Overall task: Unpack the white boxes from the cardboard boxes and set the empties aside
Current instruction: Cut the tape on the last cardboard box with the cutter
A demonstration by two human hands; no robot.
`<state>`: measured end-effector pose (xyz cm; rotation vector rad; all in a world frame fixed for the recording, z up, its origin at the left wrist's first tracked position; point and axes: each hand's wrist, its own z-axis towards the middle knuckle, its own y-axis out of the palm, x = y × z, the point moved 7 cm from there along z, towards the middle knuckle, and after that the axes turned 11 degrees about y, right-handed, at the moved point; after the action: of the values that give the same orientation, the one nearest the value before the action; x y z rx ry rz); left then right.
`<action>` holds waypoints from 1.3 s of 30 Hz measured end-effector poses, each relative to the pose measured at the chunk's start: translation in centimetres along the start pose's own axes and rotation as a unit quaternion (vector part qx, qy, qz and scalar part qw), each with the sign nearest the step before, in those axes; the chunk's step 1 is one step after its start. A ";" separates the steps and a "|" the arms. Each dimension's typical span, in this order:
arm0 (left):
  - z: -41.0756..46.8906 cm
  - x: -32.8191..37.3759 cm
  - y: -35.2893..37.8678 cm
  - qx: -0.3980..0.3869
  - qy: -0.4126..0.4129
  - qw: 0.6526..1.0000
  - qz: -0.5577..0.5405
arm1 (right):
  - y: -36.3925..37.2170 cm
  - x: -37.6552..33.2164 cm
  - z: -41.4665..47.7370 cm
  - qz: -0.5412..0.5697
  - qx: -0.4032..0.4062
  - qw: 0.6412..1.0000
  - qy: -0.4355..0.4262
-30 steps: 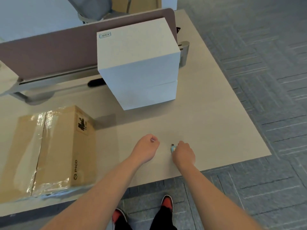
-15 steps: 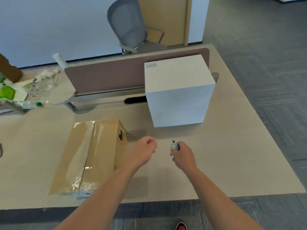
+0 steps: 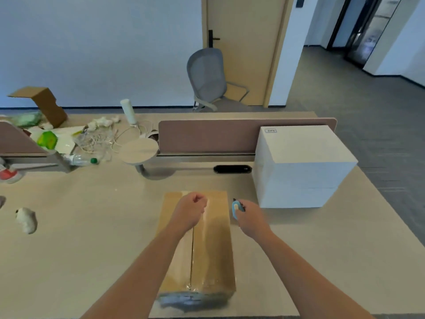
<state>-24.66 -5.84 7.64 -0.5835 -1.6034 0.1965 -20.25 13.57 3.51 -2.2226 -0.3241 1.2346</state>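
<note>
**While the cardboard box (image 3: pixel 213 249) lies taped shut, both hands are at its far end**

The box lies flat on the pale counter (image 3: pixel 92 226), its long axis and taped seam pointing from the person toward the brown divider (image 3: pixel 207 137). The left hand (image 3: pixel 190 210) is above it, fingers curled on nothing. The right hand (image 3: pixel 250 217), just beside, grips a blue cutter (image 3: pixel 235 209). Stacked white boxes (image 3: pixel 301 171) stand near on the right; a grey chair (image 3: pixel 207 77) and a door (image 3: pixel 243 42) are behind

Office: partitioned desk (image 3: pixel 69 226), mesh chair (image 3: pixel 208 77), carpet-tiled floor (image 3: pixel 379 107).
</note>
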 end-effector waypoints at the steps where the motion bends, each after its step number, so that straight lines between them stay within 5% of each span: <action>1: 0.6 -1.0 -1.4 -0.010 0.007 1.000 0.016 | 1.1 -0.9 -0.2 -0.002 0.009 1.000 0.008; 8: 2.5 -6.3 -7.3 -0.108 0.018 0.985 0.131 | 7.6 -4.7 -2.0 0.017 0.064 0.995 0.073; 17: 4.9 -8.6 -7.4 -0.160 0.034 0.976 0.146 | 11.1 -5.0 -0.2 -0.047 0.083 0.990 0.102; 39: 10.5 -9.0 -4.0 -0.265 0.063 0.943 0.190 | 11.8 -10.0 8.3 -0.184 0.078 0.979 0.030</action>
<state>-35.65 -11.27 0.21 -1.3000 -1.4037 0.0057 -33.32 2.40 0.20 -1.9522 -0.5650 0.9565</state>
